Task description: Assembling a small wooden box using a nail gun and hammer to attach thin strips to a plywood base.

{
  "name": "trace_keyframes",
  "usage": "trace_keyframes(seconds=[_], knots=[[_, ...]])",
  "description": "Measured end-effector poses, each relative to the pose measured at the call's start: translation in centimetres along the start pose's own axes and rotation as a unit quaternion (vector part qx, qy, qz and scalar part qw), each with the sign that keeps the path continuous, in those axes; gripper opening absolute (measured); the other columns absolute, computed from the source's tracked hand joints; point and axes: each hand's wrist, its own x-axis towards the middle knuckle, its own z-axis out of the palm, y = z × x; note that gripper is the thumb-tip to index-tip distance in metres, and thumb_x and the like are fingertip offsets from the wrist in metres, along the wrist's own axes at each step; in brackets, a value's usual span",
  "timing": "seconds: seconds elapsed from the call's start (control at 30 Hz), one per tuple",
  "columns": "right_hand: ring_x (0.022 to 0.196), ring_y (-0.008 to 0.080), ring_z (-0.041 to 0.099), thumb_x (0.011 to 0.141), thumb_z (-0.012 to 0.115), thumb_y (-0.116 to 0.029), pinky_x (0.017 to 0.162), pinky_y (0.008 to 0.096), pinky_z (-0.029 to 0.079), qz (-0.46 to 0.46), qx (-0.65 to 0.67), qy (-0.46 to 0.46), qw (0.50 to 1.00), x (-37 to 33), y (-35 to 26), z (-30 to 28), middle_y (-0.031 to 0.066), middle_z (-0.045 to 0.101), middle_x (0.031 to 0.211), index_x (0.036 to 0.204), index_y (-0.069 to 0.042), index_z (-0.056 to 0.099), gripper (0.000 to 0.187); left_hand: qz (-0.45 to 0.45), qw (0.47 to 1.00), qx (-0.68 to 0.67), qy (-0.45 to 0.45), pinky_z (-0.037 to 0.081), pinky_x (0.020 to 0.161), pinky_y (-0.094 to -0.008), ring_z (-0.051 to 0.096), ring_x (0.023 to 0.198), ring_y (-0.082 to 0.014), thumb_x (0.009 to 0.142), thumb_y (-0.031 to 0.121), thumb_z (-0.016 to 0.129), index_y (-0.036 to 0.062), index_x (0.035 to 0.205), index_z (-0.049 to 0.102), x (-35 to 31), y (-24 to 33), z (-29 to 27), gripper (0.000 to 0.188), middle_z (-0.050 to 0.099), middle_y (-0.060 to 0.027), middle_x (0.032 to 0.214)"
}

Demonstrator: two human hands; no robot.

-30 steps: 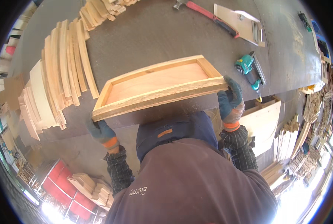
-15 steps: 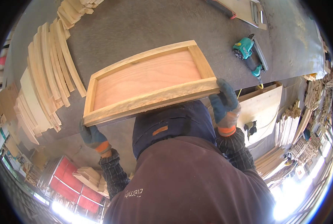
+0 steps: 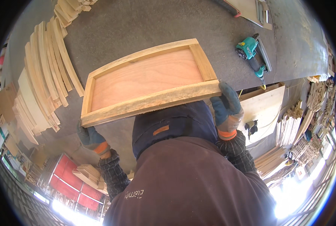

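Note:
A rectangular wooden frame with a reddish plywood panel (image 3: 147, 80) inside it is held up between my two gloved hands, over the near edge of the dark table. My left hand (image 3: 92, 140), in a blue-grey work glove with an orange cuff, grips the frame's near left corner. At the near right corner, my right hand (image 3: 227, 109) clasps the frame in a matching glove. The fingers under the wood are partly hidden. The panel lies recessed within the pale wooden strips, and the frame's near side tilts lower at the left.
On the table (image 3: 138, 26), a pile of long wooden strips (image 3: 47, 64) lies at the left. A teal nail gun (image 3: 252, 56) rests at the right, its yellow hose running toward a plywood board (image 3: 264, 109) below the table edge. Lumber stacks (image 3: 288, 128) stand farther right.
The frame has shifted slightly left, and its near side seems a little more turned toward me. Both hands keep their hold on its corners.

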Motion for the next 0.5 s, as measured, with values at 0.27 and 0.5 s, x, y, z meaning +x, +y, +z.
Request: trace_keyframes(seconds=[0.27,0.5], knots=[[0.118,0.0205,0.067,0.090,0.076,0.008,0.098,0.0329,0.057,0.030,0.038,-0.015,0.999,-0.6,0.4,-0.2,0.0132,0.069,0.133,0.130,-0.002,0.069,0.042,-0.009,1.000,0.002,0.000,0.051,0.106,-0.0357,0.063,0.119,-0.0223,0.106,0.011,0.064,-0.0032,0.137,0.063,-0.1,0.2,-0.2,0.034,0.068,-0.0128,0.132],[0.111,0.0211,0.071,0.089,0.079,0.006,0.095,0.0324,0.059,0.056,0.055,0.005,0.997,-2.4,2.4,-0.3,0.0134,0.073,0.125,0.127,-0.001,0.071,0.040,-0.085,0.991,-0.103,-0.005,0.050,0.106,-0.0353,0.063,0.118,-0.0213,0.104,0.005,0.066,-0.0010,0.134,0.063,-2.0,-0.8,0.1,0.031,0.068,-0.0117,0.130]])
